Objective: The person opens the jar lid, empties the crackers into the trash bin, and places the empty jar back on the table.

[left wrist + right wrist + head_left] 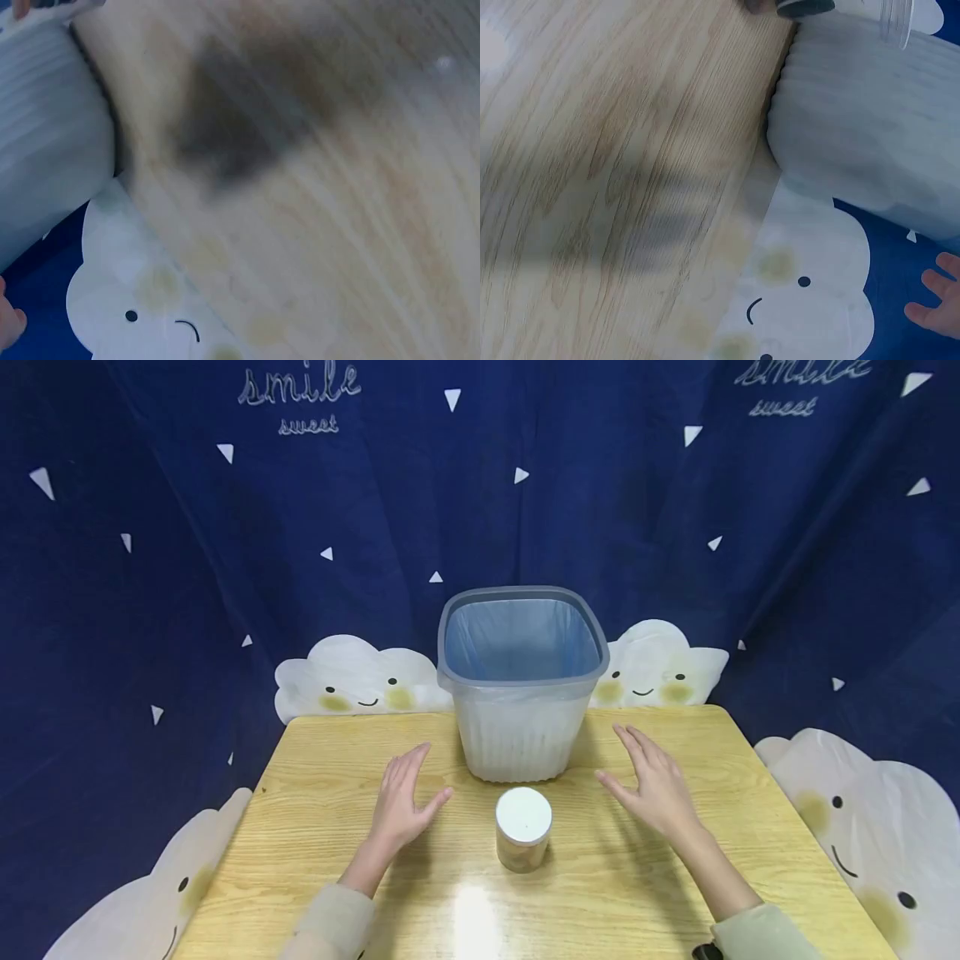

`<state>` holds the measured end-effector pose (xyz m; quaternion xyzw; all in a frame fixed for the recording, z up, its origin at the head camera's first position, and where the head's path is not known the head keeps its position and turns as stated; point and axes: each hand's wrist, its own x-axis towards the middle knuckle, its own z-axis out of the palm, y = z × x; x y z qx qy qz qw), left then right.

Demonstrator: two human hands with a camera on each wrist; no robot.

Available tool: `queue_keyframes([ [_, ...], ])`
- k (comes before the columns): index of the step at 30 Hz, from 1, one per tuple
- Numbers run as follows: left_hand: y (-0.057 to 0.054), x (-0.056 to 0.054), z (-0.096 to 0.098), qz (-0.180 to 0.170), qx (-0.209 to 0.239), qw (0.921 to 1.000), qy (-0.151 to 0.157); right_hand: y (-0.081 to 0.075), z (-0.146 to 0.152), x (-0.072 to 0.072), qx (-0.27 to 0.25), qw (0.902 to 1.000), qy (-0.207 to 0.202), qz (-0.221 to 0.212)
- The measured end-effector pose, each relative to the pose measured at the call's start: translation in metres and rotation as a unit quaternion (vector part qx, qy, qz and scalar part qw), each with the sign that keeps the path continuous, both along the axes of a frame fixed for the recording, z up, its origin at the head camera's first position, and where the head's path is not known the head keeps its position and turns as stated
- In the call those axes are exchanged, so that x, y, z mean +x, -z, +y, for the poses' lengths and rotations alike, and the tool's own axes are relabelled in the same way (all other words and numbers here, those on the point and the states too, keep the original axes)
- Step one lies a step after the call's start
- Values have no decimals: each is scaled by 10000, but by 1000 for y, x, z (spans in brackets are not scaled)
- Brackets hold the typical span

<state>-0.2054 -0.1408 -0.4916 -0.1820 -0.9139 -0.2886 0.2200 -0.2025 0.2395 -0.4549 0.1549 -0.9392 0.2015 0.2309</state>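
Note:
A short cylindrical canister (pixel 523 831) with a white top stands upright on the wooden table, between my two hands. Just behind it is a translucent ribbed bin (pixel 521 731) with a grey rim; its side also fills part of the left wrist view (pixel 52 127) and the right wrist view (pixel 870 112). My left hand (pixel 402 802) is held left of the canister, fingers extended and thumb apart, holding nothing. On the other side, my right hand (pixel 656 789) is spread in much the same way, also without anything in it. Fingertips (pixel 937 296) of it show at the right wrist view's edge.
The light wooden table (pixel 330 827) reaches back to a dark blue curtain (pixel 390 510) with white triangles and lettering. White smiling cloud shapes (pixel 360 677) line the back edge, and larger ones (pixel 870 827) sit at the sides. A bright glare lies near the front.

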Motion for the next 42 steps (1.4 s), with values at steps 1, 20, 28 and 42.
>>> queue_keyframes([
  [1, 3, 1, 1, 45, 166, 9998, 70, 0, -2, 1, -50, 10000, -13, -20],
  [20, 37, 9, 18, 92, 1735, 9787, 1094, 8, -28, 4, -313, 9983, -487, 108],
  [28, 44, 12, 29, 85, 1895, 9723, 1369, 13, -37, 7, -395, 9973, -617, -55],
  [42, 33, 33, 49, -358, 2324, 9518, 1972, 21, -51, 8, -290, 9960, -818, -213],
])
